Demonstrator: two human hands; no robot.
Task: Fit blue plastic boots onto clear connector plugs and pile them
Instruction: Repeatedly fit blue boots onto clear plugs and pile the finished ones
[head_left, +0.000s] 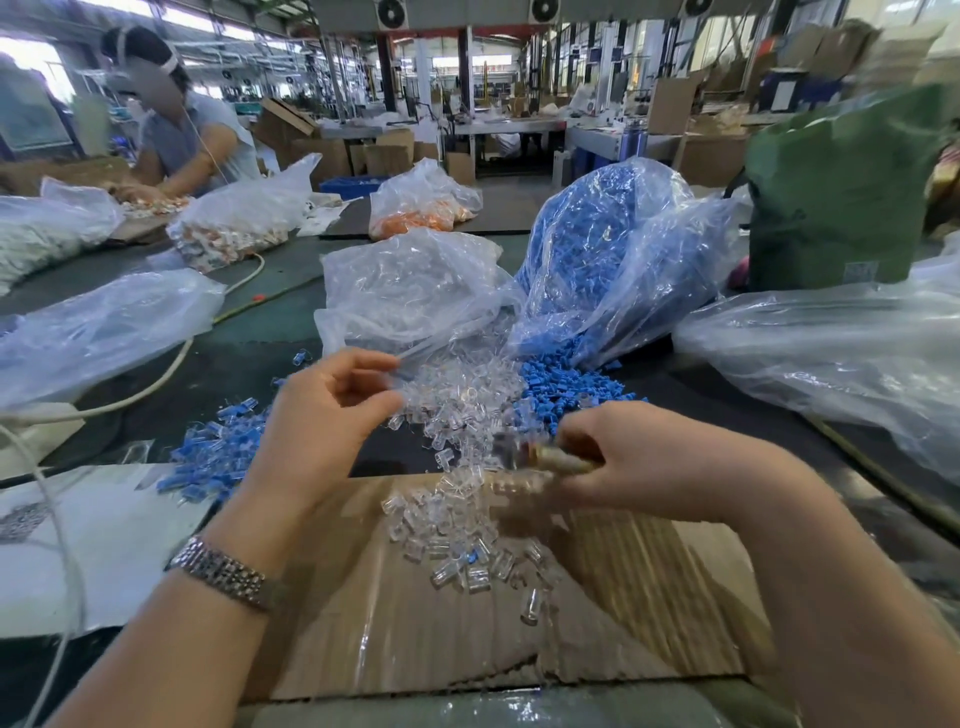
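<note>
— What's she got in her hands?

— The right hand (613, 457) is curled around something small over the loose clear plugs (457, 410); it's blurred, so I can't tell if it's a plug, a boot or both. The left hand (322, 410) hovers just beside it, fingers loosely bent, thumb and forefinger apart, nothing pinched that I can see. There's a metal watch (223, 574) on that wrist.

— And where are the parts?

— Clear plugs spill from a clear bag (410, 291) lying on the table (234, 358), running down onto a flattened cardboard sheet (467, 639) in front of her. Blue boots (566, 384) pour out of the big bag (618, 260) just to the right of it; the two spills touch where they meet.

— Any finished ones?

— A pile of blue-and-clear pieces (208, 457) sits to the left of her left hand, on the table beside the cardboard's edge.

— Who's that over there?

— Another person (187, 140) at the far left of the table, bent over a bag. An orange-filled bag (421, 208) sits farther back, and a green bag (841, 202) stands to the right.
</note>
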